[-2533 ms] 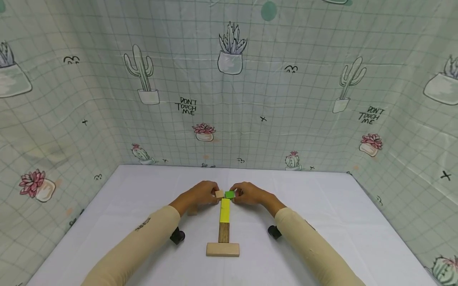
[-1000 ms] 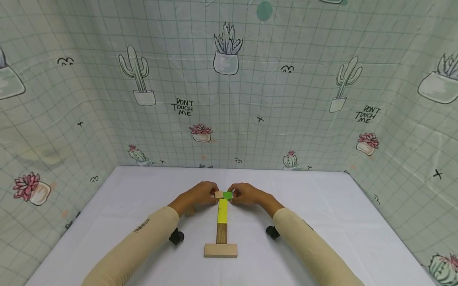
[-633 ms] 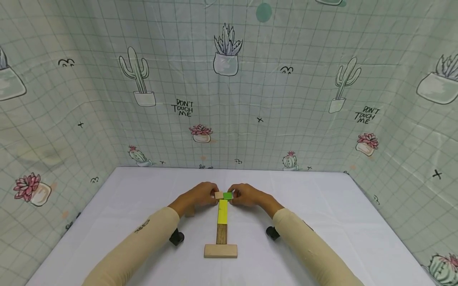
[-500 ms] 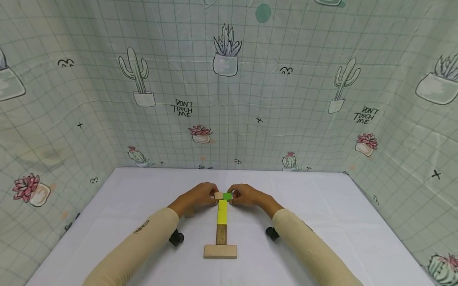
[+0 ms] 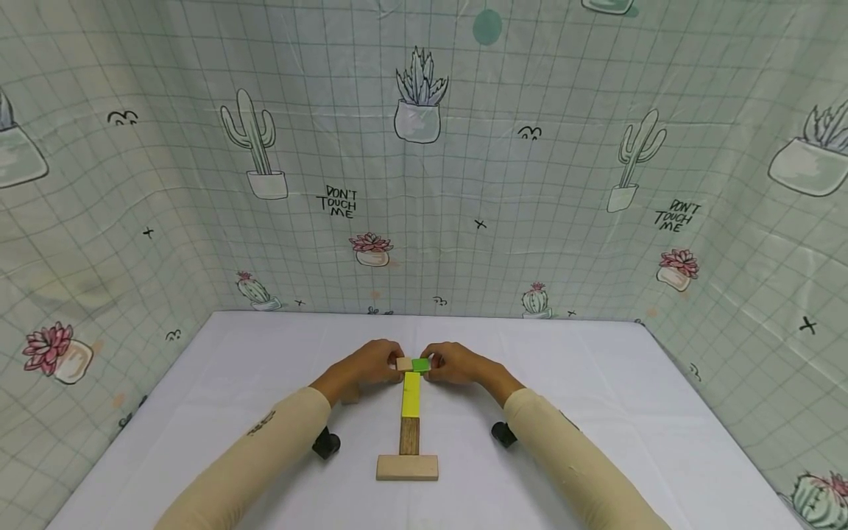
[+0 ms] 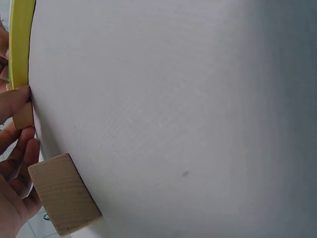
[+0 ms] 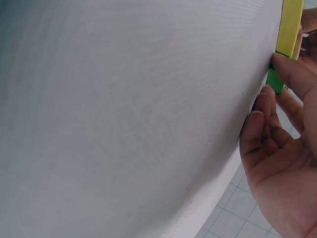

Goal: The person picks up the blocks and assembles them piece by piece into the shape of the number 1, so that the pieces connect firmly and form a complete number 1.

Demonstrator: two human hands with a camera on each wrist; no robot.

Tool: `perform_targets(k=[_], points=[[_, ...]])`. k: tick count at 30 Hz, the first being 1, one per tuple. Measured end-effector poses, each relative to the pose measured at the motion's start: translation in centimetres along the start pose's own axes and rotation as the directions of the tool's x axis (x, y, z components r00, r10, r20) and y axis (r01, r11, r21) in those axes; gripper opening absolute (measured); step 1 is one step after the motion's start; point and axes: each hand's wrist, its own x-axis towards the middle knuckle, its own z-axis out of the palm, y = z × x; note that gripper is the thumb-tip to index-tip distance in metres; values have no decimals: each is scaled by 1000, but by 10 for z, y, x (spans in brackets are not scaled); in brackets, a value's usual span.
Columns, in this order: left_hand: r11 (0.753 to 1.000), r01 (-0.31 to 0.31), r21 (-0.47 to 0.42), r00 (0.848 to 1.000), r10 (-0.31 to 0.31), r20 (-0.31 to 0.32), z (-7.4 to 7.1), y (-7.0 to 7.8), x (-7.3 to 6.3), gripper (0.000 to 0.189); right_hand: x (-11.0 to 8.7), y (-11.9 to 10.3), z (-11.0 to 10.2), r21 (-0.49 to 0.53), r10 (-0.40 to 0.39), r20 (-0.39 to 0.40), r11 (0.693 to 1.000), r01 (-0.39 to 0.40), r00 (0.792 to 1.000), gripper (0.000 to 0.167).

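At the far end of a line of blocks, my left hand (image 5: 372, 362) pinches a small tan wooden block (image 5: 404, 364) between thumb and fingers. Beside it, my right hand (image 5: 461, 364) pinches a small green block (image 5: 420, 365). The two small blocks meet side by side, up against the end of a yellow block (image 5: 411, 394). Nearer the camera, a dark brown wooden block (image 5: 409, 436) continues the line to a tan plank (image 5: 407, 467) lying crosswise. In the left wrist view, thumb and fingertips cover part of the tan block (image 6: 23, 117); in the right wrist view the green block (image 7: 275, 81) is partly covered.
Another wooden block (image 6: 64, 193) stands by the left hand's lower fingers, partly hidden by the wrist in the head view. Black wrist cameras (image 5: 326, 443) sit under both forearms. The white tabletop (image 5: 556, 471) is bordered by a patterned curtain (image 5: 450, 184).
A narrow gap between the tan and green blocks has closed since the earliest frame; they now touch. Both hands keep their pinch and have barely moved since. The head view has shifted slightly.
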Motion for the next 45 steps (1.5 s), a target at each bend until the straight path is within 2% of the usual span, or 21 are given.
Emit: perform_targets(k=[5,11,19,27,38,45], points=[[1000,4,6,1000,-4,-1,0,-2,-3,31,1,-2,2,-6,-2,0,1000,2,1000,34],[999,39,17,999,-39,-9,-1,-8,-7,40,3,-3,4,-9,-1,-1,1000,1,1000,34],[996,87,-25,995,-88,-53,-7,-16,-22,42,2,-2,4,-2,18,4,1000,-18,1000,35],[992,96,-77,990,-103,-92,-19,-22,-34,42,0,-3,2,-4,26,-8,1000,-26,1000,34],[993,76,-95,987,-88,-131,-19,-36,-54,41,-1,-1,1,1,18,-9,1000,-18,1000,34],[994,18,-111,987,-36,-155,-17,-47,-75,51,0,-2,1,10,12,-9,1000,-12,1000,35]])
